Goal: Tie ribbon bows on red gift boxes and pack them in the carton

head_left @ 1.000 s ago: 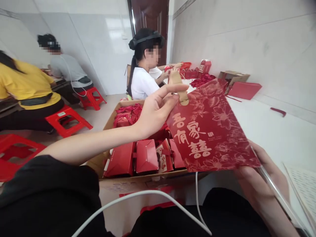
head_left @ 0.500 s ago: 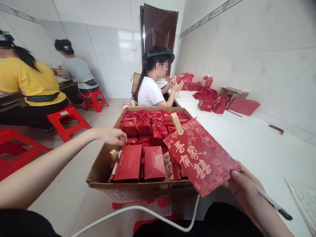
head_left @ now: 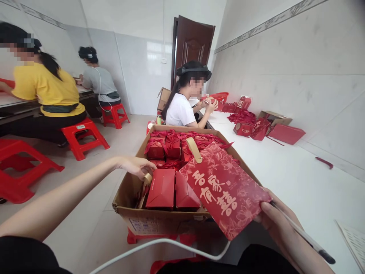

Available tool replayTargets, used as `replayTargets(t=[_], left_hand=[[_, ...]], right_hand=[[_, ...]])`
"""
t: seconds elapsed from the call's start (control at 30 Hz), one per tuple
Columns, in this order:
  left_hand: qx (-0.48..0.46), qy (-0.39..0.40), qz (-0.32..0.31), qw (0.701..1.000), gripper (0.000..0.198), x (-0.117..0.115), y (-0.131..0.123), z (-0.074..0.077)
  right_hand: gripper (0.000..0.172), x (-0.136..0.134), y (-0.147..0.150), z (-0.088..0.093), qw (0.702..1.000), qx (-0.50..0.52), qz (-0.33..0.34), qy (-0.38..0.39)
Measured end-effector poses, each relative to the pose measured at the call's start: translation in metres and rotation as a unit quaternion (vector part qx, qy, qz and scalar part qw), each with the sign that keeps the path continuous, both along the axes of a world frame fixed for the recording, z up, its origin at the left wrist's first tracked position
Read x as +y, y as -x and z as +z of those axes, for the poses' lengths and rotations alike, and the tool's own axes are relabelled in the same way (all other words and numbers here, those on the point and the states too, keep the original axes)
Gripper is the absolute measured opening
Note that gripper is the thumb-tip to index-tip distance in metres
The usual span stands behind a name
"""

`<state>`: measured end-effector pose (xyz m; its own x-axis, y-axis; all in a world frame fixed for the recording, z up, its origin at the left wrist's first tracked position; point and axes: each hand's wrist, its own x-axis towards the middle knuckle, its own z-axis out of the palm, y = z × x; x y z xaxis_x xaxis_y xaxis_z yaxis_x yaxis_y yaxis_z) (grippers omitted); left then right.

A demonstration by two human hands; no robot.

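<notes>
My right hand (head_left: 281,220) grips the lower right corner of a red gift box (head_left: 225,194) with a gold strap at its top. Only the printed face shows, with gold characters and pale flowers. A pen (head_left: 302,232) also lies along that hand. The gift box is tilted over the right front of a cardboard carton (head_left: 171,219). My left hand (head_left: 138,166) is inside the carton's left side, fingers bent but apart, beside a gold strap loop (head_left: 147,177); its fingertips are partly hidden. Next to it stands a plain red box (head_left: 161,188). Behind are ribbon-tied red boxes (head_left: 172,146).
A white table (head_left: 293,179) runs along the right wall, with red boxes (head_left: 261,127), ribbons (head_left: 242,117) and a printed sheet (head_left: 349,239). A co-worker (head_left: 182,102) sits beyond the carton. Two people sit at left among red stools (head_left: 85,135). A white cable (head_left: 159,243) crosses in front.
The camera view has shifted. My left hand has moved down to the gold strap loop at the carton's left. The gift box in my right hand now covers more of the boxes behind it.
</notes>
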<state>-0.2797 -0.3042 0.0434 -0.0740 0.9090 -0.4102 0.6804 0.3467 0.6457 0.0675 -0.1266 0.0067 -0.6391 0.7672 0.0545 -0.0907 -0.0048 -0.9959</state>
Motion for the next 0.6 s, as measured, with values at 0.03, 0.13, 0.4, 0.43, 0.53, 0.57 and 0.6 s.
replayTargets(t=[0.03, 0.13, 0.4, 0.43, 0.53, 0.57, 0.6], left_hand=[[-0.026, 0.022, -0.002, 0.999, 0.045, -0.002, 0.0, -0.001], [-0.051, 0.047, 0.014, 0.997, 0.051, -0.007, 0.005, -0.005], [-0.091, -0.249, 0.134, 0.955, 0.037, -0.014, -0.035, 0.022], [-0.095, -0.294, 0.14, 0.941, 0.04, -0.012, -0.044, 0.027], [-0.05, -0.383, 0.168, 0.907, 0.039, -0.007, -0.066, 0.034], [-0.039, -0.4, 0.177, 0.898, 0.038, -0.006, -0.07, 0.035], [-0.036, -0.413, 0.186, 0.891, 0.038, -0.006, -0.073, 0.035]], right_hand=[[0.04, -0.002, 0.002, 0.001, 1.0, -0.001, 0.002, -0.004], [0.042, -0.009, 0.006, 0.006, 1.0, -0.004, 0.003, -0.008], [0.048, -0.012, 0.014, 0.003, 0.998, -0.026, 0.015, -0.057], [0.048, -0.015, 0.017, 0.003, 0.997, -0.022, 0.014, -0.067], [0.045, -0.03, 0.026, 0.005, 0.995, -0.005, -0.016, -0.097], [0.043, -0.036, 0.028, 0.005, 0.993, -0.002, -0.029, -0.114], [0.041, -0.042, 0.03, 0.005, 0.99, -0.004, -0.038, -0.134]])
